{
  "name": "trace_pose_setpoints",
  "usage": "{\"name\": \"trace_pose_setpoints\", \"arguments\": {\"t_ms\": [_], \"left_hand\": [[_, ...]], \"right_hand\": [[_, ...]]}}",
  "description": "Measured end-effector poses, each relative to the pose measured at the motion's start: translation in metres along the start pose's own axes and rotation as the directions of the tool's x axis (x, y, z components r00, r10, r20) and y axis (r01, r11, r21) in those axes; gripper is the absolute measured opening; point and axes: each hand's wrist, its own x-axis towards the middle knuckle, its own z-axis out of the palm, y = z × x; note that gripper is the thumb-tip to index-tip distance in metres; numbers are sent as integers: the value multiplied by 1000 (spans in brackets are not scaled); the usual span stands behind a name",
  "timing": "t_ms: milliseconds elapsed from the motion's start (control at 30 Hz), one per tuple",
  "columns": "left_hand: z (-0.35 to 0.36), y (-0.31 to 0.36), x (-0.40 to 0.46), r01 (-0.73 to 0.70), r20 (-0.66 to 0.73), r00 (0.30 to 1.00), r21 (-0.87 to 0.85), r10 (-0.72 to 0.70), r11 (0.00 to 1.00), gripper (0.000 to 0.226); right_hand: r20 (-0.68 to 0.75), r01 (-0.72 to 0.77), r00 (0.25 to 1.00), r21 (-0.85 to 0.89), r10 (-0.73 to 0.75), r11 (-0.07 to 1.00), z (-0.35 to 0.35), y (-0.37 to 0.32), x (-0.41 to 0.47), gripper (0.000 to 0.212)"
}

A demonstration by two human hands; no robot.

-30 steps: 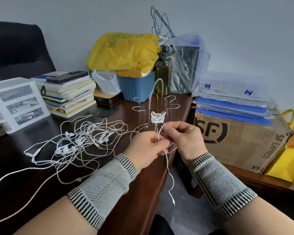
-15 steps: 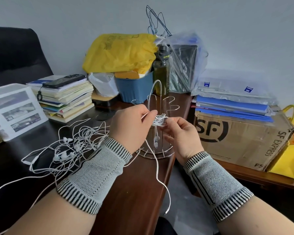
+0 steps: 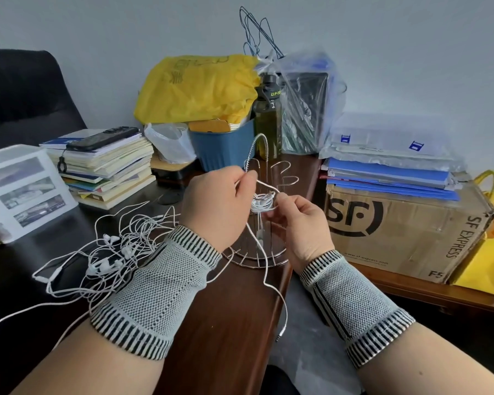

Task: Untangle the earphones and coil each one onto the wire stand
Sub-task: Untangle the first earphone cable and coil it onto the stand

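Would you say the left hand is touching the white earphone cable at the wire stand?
Touching. The head view shows the left hand pinching the white cable, which runs from its fingertips to the coil on the wire stand.

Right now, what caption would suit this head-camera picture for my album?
Both hands, left and right, wind a white earphone cable onto the wire stand.

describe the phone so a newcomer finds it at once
Look left of the blue bin at the book stack on the dark desk. The phone lies flat on top: black and slim, the only dark slab on pale covers.
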Motion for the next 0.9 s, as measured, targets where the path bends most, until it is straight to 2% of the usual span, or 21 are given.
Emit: {"name": "trace_pose_setpoints", "arguments": {"t_ms": [133, 433, 700, 800, 900], "left_hand": [[2, -7, -6, 17, 59, 998, 224, -31, 975, 53], [18, -7, -13, 24, 182, 981, 256, -73, 966, 57], [29, 0, -15, 208, 271, 938, 52, -215, 977, 61], [29, 5, -16, 335, 327, 902, -121, -281, 934, 59], [31, 4, -23, 384, 364, 885, -217, -291, 898, 56]], "right_hand": [[-99, 2, 995, -79, -10, 997, 0, -4, 4, 28], [-157, -32, 987, -106, 15, 994, 6, -10, 5, 26], [-153, -40, 988, -136, 19, 990, 5, -12, 8, 30], [-153, -44, 988, -131, 24, 990, 4, -10, 9, 32], [-157, -54, 987, -122, 34, 991, 4, -10, 10, 31]]}}
